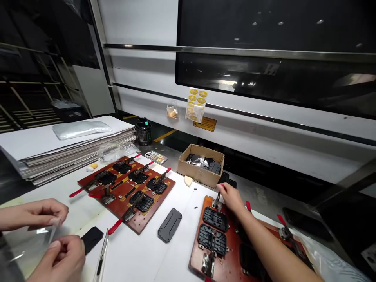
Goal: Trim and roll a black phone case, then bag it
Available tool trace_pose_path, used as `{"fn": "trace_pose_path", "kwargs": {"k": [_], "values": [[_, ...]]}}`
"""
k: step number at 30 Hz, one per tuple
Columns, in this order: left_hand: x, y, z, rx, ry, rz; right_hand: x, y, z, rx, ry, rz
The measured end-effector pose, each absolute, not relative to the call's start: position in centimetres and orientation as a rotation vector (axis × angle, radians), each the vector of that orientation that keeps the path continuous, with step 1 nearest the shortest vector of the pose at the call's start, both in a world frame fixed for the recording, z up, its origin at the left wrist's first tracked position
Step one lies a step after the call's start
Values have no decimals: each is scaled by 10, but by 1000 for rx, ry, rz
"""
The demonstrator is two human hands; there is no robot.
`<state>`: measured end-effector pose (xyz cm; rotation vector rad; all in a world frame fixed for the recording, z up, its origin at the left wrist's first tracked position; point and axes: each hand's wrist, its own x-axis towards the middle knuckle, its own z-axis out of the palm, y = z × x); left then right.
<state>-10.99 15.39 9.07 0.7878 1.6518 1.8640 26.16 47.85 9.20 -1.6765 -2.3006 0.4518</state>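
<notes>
My left hand [35, 214] comes in from the left edge and pinches the top of a clear plastic film [32, 243]. My right hand [63, 260] sits just below it and grips the same film with the thumb. A flat black part [91, 238] lies on the white table right beside my right hand, and a utility knife [102, 256] lies past it. A dark grey case shell [169, 225] rests further right.
Two red-brown clamp jigs hold black shells: one ahead [117, 196], one at the right [202, 250], where another person's hand [230, 196] touches a toggle clamp. A cardboard box [199, 172] of parts stands behind. Stacked boards [73, 149] fill the left.
</notes>
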Motion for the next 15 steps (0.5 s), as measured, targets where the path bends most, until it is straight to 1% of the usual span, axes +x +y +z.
{"fn": "trace_pose_path", "kwargs": {"k": [4,9,11,13,15], "values": [[-118,132,77,871,1649,1928,289,452,109,-1529,-2345,544],[-111,121,53,1089,1524,2103,294,398,107,-1442,-2538,636],[-110,121,60,1151,1518,2140,288,381,111,-1395,-2586,611],[-102,120,77,1175,1519,2179,287,364,121,-1374,-2566,561],[-77,118,98,1055,1440,2179,295,343,131,-1372,-2502,548]]}}
